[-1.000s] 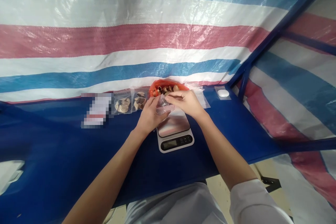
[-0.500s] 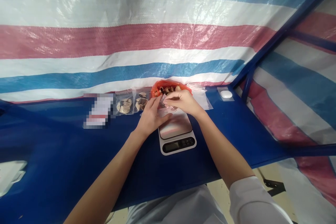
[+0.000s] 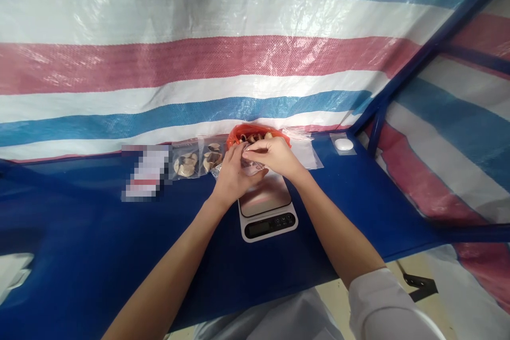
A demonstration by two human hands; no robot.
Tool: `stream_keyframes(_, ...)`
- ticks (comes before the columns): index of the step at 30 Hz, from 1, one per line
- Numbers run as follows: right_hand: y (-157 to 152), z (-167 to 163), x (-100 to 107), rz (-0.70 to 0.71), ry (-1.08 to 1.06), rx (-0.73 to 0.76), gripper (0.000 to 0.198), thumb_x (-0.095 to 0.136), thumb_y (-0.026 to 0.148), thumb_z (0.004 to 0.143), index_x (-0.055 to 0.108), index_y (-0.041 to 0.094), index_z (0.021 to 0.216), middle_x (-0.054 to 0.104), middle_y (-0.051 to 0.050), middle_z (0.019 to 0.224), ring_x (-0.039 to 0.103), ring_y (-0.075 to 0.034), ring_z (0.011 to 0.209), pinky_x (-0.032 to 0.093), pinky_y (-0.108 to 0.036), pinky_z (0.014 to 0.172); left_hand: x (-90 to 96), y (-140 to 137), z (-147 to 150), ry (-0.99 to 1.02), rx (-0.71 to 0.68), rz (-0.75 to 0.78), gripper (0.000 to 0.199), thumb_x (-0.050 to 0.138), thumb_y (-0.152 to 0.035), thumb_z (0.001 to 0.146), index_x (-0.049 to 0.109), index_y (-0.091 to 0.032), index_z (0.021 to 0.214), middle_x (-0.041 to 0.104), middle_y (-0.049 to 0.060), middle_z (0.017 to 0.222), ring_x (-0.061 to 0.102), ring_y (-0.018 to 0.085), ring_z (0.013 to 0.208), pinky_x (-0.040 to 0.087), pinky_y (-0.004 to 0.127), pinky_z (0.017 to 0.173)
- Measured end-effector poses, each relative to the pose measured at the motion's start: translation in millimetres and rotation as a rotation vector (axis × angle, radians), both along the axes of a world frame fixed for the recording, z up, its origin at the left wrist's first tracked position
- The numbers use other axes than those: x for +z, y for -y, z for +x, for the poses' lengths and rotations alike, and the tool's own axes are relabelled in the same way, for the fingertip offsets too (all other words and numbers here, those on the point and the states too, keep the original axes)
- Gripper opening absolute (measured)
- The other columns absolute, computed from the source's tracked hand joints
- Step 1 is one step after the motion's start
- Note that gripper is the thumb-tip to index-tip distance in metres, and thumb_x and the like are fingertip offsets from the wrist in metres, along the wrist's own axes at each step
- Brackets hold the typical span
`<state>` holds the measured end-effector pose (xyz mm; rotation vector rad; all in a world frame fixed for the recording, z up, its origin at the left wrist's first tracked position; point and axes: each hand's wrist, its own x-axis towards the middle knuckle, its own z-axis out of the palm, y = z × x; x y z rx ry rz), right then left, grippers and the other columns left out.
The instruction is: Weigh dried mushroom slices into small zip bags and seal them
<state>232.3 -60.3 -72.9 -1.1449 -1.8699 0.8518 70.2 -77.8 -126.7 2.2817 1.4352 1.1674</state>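
Observation:
Above the far end of a white kitchen scale [image 3: 266,199], both my hands are at a clear plastic bag [image 3: 252,169]. My left hand [image 3: 234,174] has its fingers curved round the bag's left side, the thumb reaching across the front. My right hand [image 3: 271,154] pinches the bag's upper edge between thumb and fingertips. What is inside the bag is mostly covered by my fingers. Just behind them lies an open red plastic bag [image 3: 235,132] holding brown and cream dried pieces, perhaps sliced mushrooms.
Left of the scale lie two clear bags of dried slices, one [image 3: 185,164] beside the other [image 3: 212,158]. Flat empty bags [image 3: 305,149] rest at the right, near a bagged white oval object [image 3: 343,144]. A white case [image 3: 14,273] sits at the table's left edge. Striped sheeting [image 3: 179,64] rises behind.
My right fingertips have shifted slightly left along the bag's edge, closer to my left fingers. The view has tilted a little; the things on the table have stayed put.

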Motion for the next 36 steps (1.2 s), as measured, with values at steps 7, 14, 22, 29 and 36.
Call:
stream_keyframes(7, -13.1, 18.4, 2.3, -0.032, -0.062, 0.012, 0.019, 0.069, 0.036, 0.086, 0.081, 0.021, 0.088, 0.077, -0.001, 0.083, 0.069, -0.018, 0.077, 0.054, -0.029, 0.073, 6.5, -3.3, -2.7, 0.065, 0.016, -0.081, 0.070, 0.079, -0.045, 0.075, 0.052, -0.023, 0.135, 0.063, 0.012, 0.135, 0.056, 0.033, 0.132, 0.047, 0.051, 0.112)
stream_keyframes(14, -23.6, 20.9, 6.0, 0.009, 0.236, 0.041, 0.024, 0.068, 0.037, 0.088, 0.078, 0.020, 0.074, 0.071, 0.000, 0.069, 0.059, -0.013, 0.066, 0.039, -0.026, 0.062, 8.7, -7.5, -4.6, 0.126, -0.017, -0.114, 0.069, 0.080, -0.048, 0.075, 0.054, -0.022, 0.134, 0.065, 0.012, 0.130, 0.059, 0.032, 0.127, 0.047, 0.051, 0.111)
stream_keyframes(22, -24.9, 10.8, 3.8, 0.005, 0.277, 0.070, 0.025, 0.066, 0.026, 0.087, 0.074, 0.019, 0.065, 0.065, 0.002, 0.061, 0.052, -0.010, 0.060, 0.032, -0.027, 0.061, 10.9, -6.5, -8.4, 0.162, -0.014, -0.232, 0.085, 0.084, -0.058, 0.068, 0.054, -0.021, 0.138, 0.059, 0.015, 0.138, 0.058, 0.034, 0.129, 0.045, 0.053, 0.113)
stream_keyframes(29, -26.5, 8.6, 2.7, 0.033, 0.324, 0.048, 0.024, 0.063, 0.022, 0.086, 0.071, 0.017, 0.063, 0.062, 0.003, 0.060, 0.048, -0.009, 0.058, 0.028, -0.028, 0.059, 15.2, -7.5, -5.5, 0.090, 0.012, -0.220, 0.083, 0.083, -0.057, 0.068, 0.054, -0.021, 0.137, 0.061, 0.014, 0.133, 0.058, 0.034, 0.128, 0.047, 0.053, 0.111)
stream_keyframes(36, -25.1, 6.7, 4.1, 0.009, 0.338, 0.025, 0.026, 0.062, 0.019, 0.085, 0.069, 0.017, 0.060, 0.062, 0.001, 0.058, 0.049, -0.010, 0.058, 0.029, -0.028, 0.059, 7.2, -4.8, -2.0, -0.014, 0.013, -0.142, 0.104, 0.088, -0.057, 0.061, 0.043, -0.017, 0.147, 0.055, 0.020, 0.144, 0.049, 0.038, 0.139, 0.041, 0.057, 0.115)
